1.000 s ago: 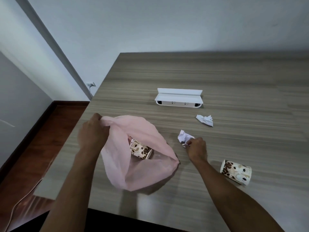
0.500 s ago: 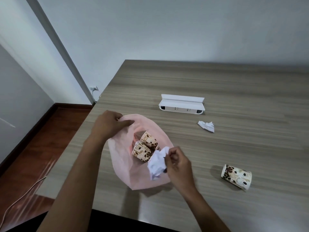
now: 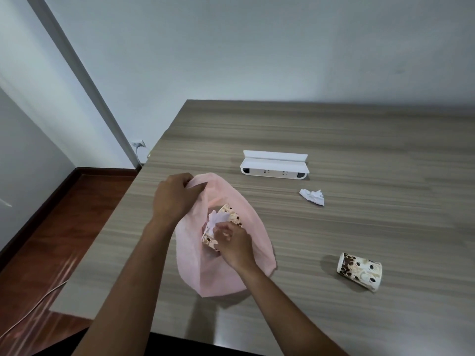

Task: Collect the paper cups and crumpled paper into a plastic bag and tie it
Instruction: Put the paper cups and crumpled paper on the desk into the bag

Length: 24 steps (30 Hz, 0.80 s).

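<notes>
Wood-grain table (image 3: 334, 129) held everything: the left hand (image 3: 174, 199) pinched the pink plastic bag (image 3: 254, 242) rim open while the right hand (image 3: 232, 242) gripped crumpled paper (image 3: 214, 219) inside beside two cups (image 3: 232, 214). Another printed cup (image 3: 359, 271) lay at four o'clock, another paper wad (image 3: 312, 197) at two.

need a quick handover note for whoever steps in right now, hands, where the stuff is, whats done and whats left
Left hand: grips the rim of the pink plastic bag, holding its mouth open.
Right hand: inside the bag mouth at a crumpled paper; whether its grip has let go cannot be told.
Done: two paper cups lie in the bag.
Left: one paper cup on its side on the table to the right, one crumpled paper near the white box. Then tie the bag.
</notes>
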Available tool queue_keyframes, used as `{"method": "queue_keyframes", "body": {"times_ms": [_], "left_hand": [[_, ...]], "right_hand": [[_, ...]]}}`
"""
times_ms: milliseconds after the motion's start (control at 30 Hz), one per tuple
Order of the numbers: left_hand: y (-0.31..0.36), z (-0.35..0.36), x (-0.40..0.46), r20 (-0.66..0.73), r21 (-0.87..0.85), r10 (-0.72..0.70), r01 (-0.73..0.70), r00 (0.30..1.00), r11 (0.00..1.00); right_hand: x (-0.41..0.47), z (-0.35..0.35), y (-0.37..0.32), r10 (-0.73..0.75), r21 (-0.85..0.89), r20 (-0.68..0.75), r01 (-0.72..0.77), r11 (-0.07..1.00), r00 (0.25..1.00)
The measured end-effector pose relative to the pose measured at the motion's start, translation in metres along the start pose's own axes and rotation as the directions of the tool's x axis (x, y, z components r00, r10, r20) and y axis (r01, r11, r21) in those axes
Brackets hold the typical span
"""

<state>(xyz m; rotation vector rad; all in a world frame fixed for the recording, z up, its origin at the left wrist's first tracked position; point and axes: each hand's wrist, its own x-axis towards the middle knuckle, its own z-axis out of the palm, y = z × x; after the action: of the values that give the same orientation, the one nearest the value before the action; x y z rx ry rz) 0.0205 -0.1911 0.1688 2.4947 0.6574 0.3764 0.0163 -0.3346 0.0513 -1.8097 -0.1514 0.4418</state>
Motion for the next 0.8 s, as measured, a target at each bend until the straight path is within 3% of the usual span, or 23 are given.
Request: {"method": "queue_keyframes", "body": {"times_ms": [100,200,333,500,667,800], "left_hand": [[0.002,0.009,0.000,-0.025,-0.050,0.002,-0.003,1.000,0.999],[0.007,0.023,-0.001,-0.017,-0.102,0.004,-0.005,1.000,0.995],[0.017,0.042,0.002,0.008,-0.166,0.008,-0.007,1.000,0.986],[0.033,0.069,0.011,0.038,-0.224,0.017,-0.008,0.999,0.974],[0.038,0.087,0.021,0.029,-0.246,0.030,-0.022,0.999,0.969],[0.041,0.098,0.026,0.033,-0.246,0.039,-0.030,0.999,0.969]], "right_hand": [[-0.003,-0.025,0.006,-0.008,0.140,-0.124,0.025,0.990,0.992],[0.003,-0.059,0.004,-0.113,0.078,-0.446,0.164,0.983,0.888],[0.032,-0.098,0.017,-0.028,0.024,-0.625,0.055,0.998,0.780],[0.090,-0.136,0.059,0.011,-0.119,-0.648,-0.116,0.986,0.761],[0.142,-0.171,0.094,-0.053,-0.450,-0.518,-0.219,0.866,0.854],[0.174,-0.187,0.109,-0.004,-0.577,-0.420,-0.264,0.773,0.907]]}}
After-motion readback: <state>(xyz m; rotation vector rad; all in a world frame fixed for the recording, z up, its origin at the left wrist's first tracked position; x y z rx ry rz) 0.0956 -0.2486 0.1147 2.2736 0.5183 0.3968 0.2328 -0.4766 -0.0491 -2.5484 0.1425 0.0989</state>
